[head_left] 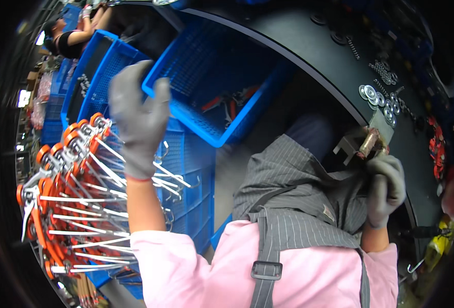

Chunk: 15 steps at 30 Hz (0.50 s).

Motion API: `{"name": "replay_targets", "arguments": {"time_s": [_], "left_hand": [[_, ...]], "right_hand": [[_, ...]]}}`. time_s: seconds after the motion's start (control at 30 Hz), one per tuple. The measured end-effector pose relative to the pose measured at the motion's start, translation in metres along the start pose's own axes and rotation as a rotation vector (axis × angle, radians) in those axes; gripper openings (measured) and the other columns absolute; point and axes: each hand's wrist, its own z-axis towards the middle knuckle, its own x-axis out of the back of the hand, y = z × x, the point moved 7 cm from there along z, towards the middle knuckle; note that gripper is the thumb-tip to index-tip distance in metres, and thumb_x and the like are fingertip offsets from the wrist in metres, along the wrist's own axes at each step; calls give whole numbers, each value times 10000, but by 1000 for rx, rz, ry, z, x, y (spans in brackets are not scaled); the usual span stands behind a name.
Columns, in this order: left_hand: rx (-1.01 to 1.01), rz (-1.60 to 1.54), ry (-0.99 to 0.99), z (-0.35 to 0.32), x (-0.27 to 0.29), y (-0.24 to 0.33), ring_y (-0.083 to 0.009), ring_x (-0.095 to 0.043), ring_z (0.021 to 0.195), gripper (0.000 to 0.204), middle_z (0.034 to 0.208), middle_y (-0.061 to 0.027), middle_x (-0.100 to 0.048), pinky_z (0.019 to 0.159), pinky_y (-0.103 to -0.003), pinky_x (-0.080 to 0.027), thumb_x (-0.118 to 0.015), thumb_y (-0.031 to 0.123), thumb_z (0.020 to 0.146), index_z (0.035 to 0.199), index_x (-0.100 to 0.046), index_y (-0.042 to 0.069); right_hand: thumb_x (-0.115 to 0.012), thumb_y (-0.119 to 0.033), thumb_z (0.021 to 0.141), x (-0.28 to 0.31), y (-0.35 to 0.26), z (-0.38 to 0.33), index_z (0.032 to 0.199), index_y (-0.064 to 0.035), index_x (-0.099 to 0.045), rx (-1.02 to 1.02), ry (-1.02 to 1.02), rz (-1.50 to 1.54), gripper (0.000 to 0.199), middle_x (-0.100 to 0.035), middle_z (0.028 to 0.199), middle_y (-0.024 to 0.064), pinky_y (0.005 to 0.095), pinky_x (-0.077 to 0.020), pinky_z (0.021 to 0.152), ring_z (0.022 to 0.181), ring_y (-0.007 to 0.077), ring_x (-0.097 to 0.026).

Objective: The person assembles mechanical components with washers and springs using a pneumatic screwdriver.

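My left hand (pixel 140 115), in a grey glove, is raised with thumb and fingers apart and nothing in it. It is beside a stack of orange-and-silver metal tools (pixel 65 169) with long thin rods, some ending in hooks. Behind the hand is the near corner of a blue crate (pixel 219 138). My right hand (pixel 387 187), also gloved in grey, is at the bench edge with its fingers curled in. Just beyond its fingers is a metal bracket fixture (pixel 347 149) with a tape-wrapped part (pixel 369 142). What the right hand holds, if anything, is hidden.
A few orange-handled tools (pixel 230 108) lie inside the blue crate. More blue crates (pixel 101 77) are at the far left, near another person (pixel 73 38). Washers (pixel 373 96) and springs (pixel 353 49) lie on the dark bench (pixel 309 46). Orange parts (pixel 435 146) are at its right.
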Motion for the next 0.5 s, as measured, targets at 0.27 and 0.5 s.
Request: {"name": "replay_targets", "arguments": {"time_s": [0.27,0.5], "left_hand": [[628,-283,-823,-110,-395,-153,-397,-689,1342,631,1400,-278,-725,1148,-448,-535,-713,477,1028,1428,-717,-11],[603,-219,-1148,-311,-640,-233,-472,-695,1325,511,1350,-342,-736,1121,-499,-560,-610,362,1073,1392,-701,-26]], "right_hand": [[-677,-187,1158,149,173,-76,1357,-8,-787,-556,623,-403,289,-802,1179,21,261,-527,864,962,68,-663],[-658,-181,1162,117,215,-67,1364,41,-749,-674,417,-720,313,-797,1339,132,357,-557,1108,1231,209,-732]]}}
